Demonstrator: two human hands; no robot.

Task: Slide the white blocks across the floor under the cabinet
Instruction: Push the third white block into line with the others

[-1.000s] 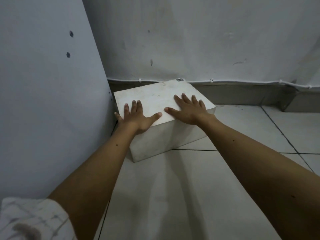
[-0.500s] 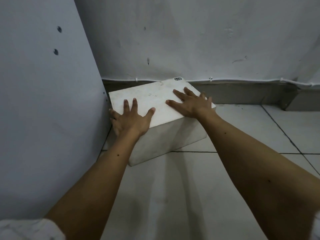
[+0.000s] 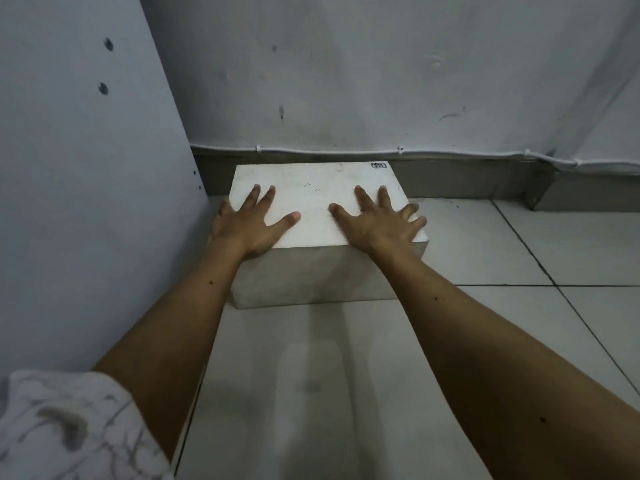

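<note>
1. 1 white block (image 3: 313, 199) lies on the tiled floor (image 3: 346, 375), in the far left part of the scene, near the corner.
2. Its far edge is next to the grey skirting (image 3: 450, 178) of the back wall (image 3: 381, 81); if they touch, I cannot tell.
3. Its left side is just beside the cabinet panel (image 3: 86, 202); the gap there is hidden by the hand.
4. The left hand (image 3: 247, 225) lies flat on the near left part of the block top, fingers spread wide, the outer fingers over the left edge.
5. The right hand (image 3: 375, 223) lies flat on the near right part of the top, also spread wide, the outer fingers reaching over the right edge.
6. Neither hand holds anything; both palms press on the top.
7. A white cable (image 3: 415, 154) runs along the wall above the skirting.
8. A small dark mark (image 3: 378, 165) is at the far right corner of the block top.
9. A white patterned sleeve (image 3: 69, 427) shows at the near left.
</note>
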